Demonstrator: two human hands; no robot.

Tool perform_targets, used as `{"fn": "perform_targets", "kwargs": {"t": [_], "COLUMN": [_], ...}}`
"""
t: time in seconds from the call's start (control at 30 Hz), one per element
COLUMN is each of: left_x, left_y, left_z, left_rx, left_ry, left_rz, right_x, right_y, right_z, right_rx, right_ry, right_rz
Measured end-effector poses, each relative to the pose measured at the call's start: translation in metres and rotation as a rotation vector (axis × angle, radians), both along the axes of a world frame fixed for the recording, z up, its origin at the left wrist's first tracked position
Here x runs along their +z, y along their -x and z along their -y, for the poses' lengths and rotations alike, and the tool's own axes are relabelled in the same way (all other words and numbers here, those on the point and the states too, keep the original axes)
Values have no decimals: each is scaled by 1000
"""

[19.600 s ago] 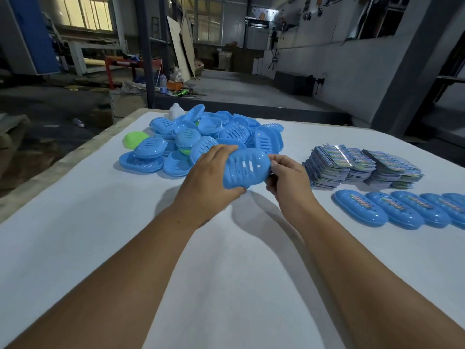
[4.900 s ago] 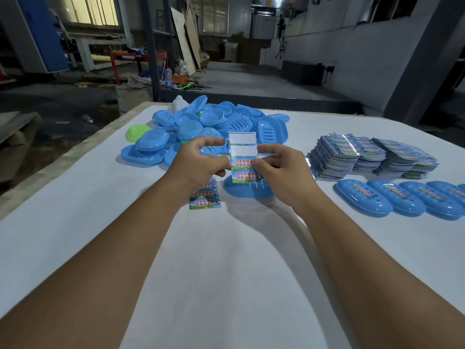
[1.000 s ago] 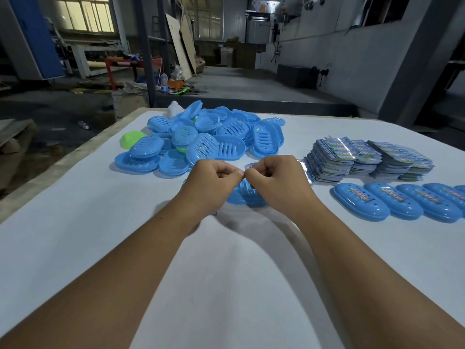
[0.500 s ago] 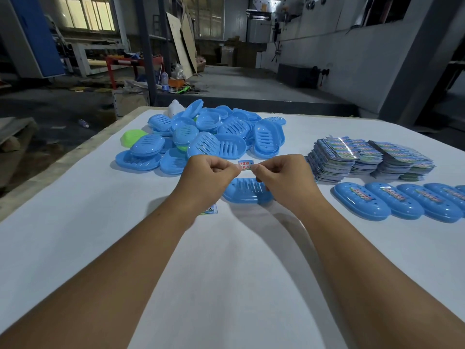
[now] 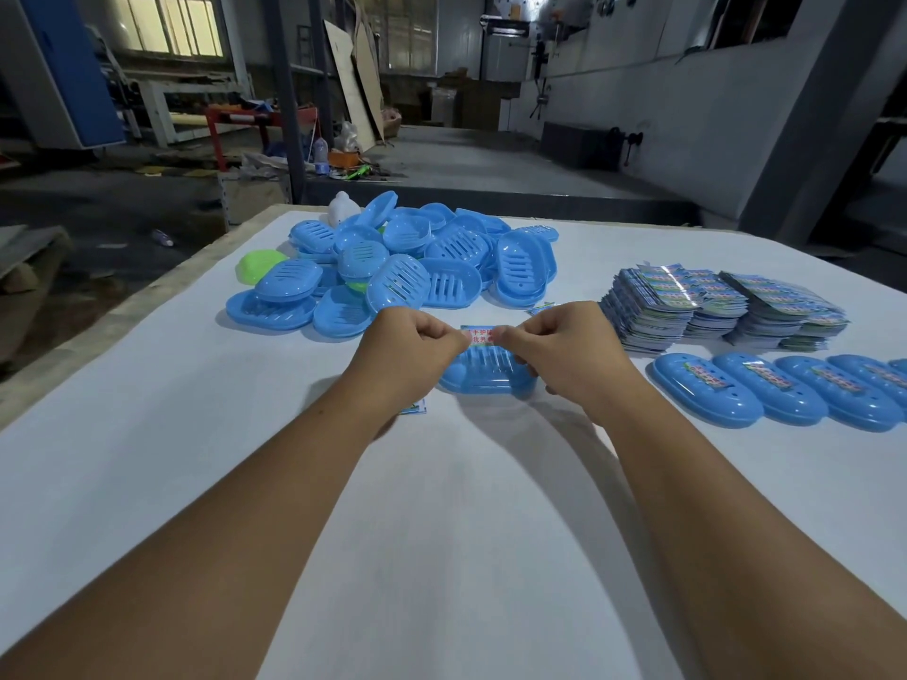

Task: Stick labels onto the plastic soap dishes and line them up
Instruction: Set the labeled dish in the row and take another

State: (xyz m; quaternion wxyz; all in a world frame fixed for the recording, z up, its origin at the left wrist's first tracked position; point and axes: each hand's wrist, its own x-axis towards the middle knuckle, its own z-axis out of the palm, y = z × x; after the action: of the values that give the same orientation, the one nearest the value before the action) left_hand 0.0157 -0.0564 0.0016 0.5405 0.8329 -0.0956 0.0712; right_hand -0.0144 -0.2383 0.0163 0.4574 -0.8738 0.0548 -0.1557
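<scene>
**Blue dish waits directly under a stretched label**

Blue plastic soap dish [image 5: 483,377] lies on the white table [image 5: 441,557], long axis left to right; the left hand [image 5: 410,348] and right hand [image 5: 564,348] each pinch one end of the label [image 5: 478,334] in curled fingers, holding it taut just above the dish and parallel to it; both hands look equally near, so the move I expect is straight down.

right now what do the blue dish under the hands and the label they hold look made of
Blue dish: moulded plastic, smooth, slightly glossy, with slotted ribs. Label: thin printed film or coated paper, probably; the stacked labels show shiny glare.
</scene>
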Motion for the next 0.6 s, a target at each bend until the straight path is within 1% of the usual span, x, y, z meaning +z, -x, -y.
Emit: {"fn": "perform_targets", "kwargs": {"t": [0.1,0.23,0.37,0.6], "left_x": [-3,-2,0,0], "left_y": [-3,-2,-1,-1], "left_z": [2,4,6,11], "left_rx": [13,17,33,89], "left_ry": [-130,-255,-303,-415], "left_rz": [-32,-50,-57,27], "right_x": [-2,-3,-3,-4], "right_y": [-1,-1,-2,-3], "right_z": [2,2,0,-2], "right_rx": [-17,-46,-57,-85], "right_ry": [66,128,171,197], "right_rz": [-54,-90,-83,-81]}}
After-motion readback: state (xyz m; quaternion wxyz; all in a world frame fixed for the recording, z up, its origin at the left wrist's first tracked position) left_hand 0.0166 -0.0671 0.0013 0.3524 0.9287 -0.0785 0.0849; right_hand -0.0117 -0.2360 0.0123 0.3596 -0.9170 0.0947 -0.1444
